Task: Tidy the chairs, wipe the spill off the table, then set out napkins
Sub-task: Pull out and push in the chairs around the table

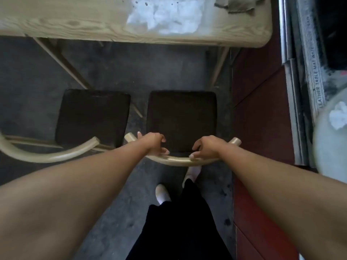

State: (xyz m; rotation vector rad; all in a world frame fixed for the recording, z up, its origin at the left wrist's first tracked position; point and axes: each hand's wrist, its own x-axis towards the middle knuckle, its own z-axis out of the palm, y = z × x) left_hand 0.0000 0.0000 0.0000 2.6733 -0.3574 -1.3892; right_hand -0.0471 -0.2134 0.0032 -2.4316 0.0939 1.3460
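Below me stands a chair with a dark seat (181, 117) and a curved pale wooden backrest (180, 161). My left hand (154, 142) grips the left part of that backrest, and my right hand (205, 147) grips the right part, fingers curled over the rail. A second chair (92, 117) of the same kind stands just to its left, with its backrest (56, 156) untouched. Both seats sit clear of the pale wooden table (75, 21) ahead. On the tabletop lies a whitish wet spill (169, 17) with crumbs, and a grey-brown cloth (238, 5) lies at its right.
The table's legs (62, 61) slant down ahead of the chairs. A red floor strip (261, 109) and a metal door track (293, 91) run along the right. A round glass tabletop (319, 147) with a crumpled white tissue (338, 118) juts in at right. My feet (162, 193) are behind the chair.
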